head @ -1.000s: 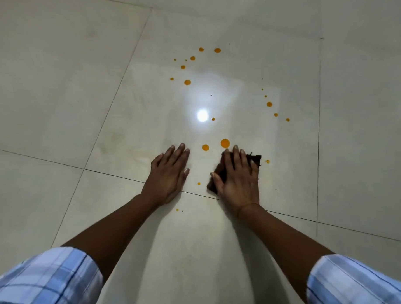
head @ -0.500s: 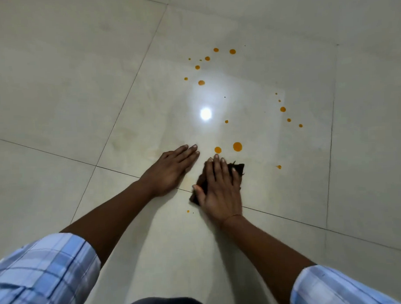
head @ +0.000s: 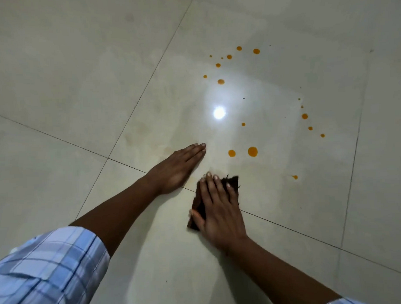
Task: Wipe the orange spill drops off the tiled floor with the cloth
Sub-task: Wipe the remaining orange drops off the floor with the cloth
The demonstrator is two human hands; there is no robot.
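From the head camera I see my right hand [head: 216, 210] pressed flat on a dark brown cloth [head: 232, 182], fingers stretched forward and slightly spread, thumb out to the left along the cloth's near edge. The hand pins the cloth to the floor rather than pinching it; whether any fold is gripped underneath I cannot tell. The cloth lies across a grout line [head: 311, 236] of the pale glossy tiled floor [head: 56, 88], its frayed far corner showing past my fingertips.

My left hand [head: 178, 166] rests palm-down on the tile just to the left of the cloth, fingers straight and pressed together, holding nothing. A blue plaid sleeve [head: 47, 271] covers that upper arm.

The orange spill drops lie beyond the cloth and apart from it. Two large drops [head: 252, 151] sit nearest, just ahead of my right fingertips. One small drop [head: 295, 177] lies to the right of the cloth. A chain of drops [head: 304, 116] runs along the far right, and a scattered cluster [head: 221, 81] sits furthest away. A bright light reflection [head: 219, 112] glares between them.
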